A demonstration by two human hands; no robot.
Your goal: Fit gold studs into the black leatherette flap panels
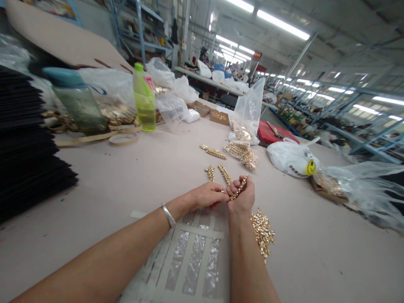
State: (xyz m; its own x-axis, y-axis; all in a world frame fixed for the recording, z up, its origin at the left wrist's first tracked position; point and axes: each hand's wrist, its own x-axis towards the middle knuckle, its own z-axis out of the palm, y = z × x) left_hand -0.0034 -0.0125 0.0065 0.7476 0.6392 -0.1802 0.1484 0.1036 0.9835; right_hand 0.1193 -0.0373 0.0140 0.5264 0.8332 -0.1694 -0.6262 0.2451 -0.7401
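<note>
Curling around a gold bead strip (239, 190), the right hand (245, 198) is holding it over the worktop (309, 244), near a loose gold pile (263, 230); the left hand (206, 195) is meeting the right, its grip being too hidden to tell.

At the left edge of the frame I have a tall stack of black sheets (28, 147) on my table (315, 235). Right of it, in the upper left, I see a blue-lidded bottle (78, 103), a yellow-green bottle (145, 103) part-filled with liquid, and a tan ring (121, 140) lying before them. Right of centre I see a red sheet (264, 132) behind a white bag (282, 158); ceiling lights (282, 24) shine at upper right.
</note>
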